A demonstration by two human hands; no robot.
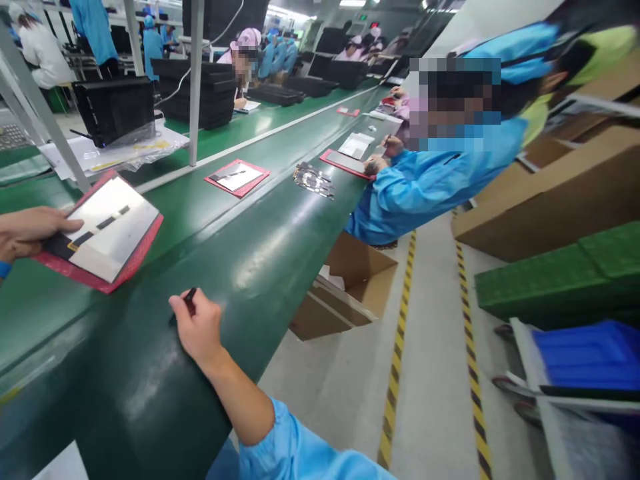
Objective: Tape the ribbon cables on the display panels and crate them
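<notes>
My left hand (pixel 31 230) grips the corner of a flat silver display panel (pixel 120 230) with a dark strip across it. Beneath the panel, in the same grip, lies a red bubble-wrap sheet (pixel 104 287); both are tilted above the bench. My right hand (pixel 203 327) is curled around a small black pen-like tool (pixel 190 295), low over the green bench (pixel 150 373). Its lower end is mostly hidden by my fingers. Farther along the bench, a similar panel (pixel 240 176) lies on red wrap, and a pile of thin dark strips (pixel 313 180) lies to its right.
A co-worker in a blue smock (pixel 430 187) sits at the bench's right edge, handling another panel. Metal posts (pixel 196 87) rise along the left. An open cardboard box (pixel 373 267) stands below the edge. A cart with a blue bin (pixel 590 353) is at right.
</notes>
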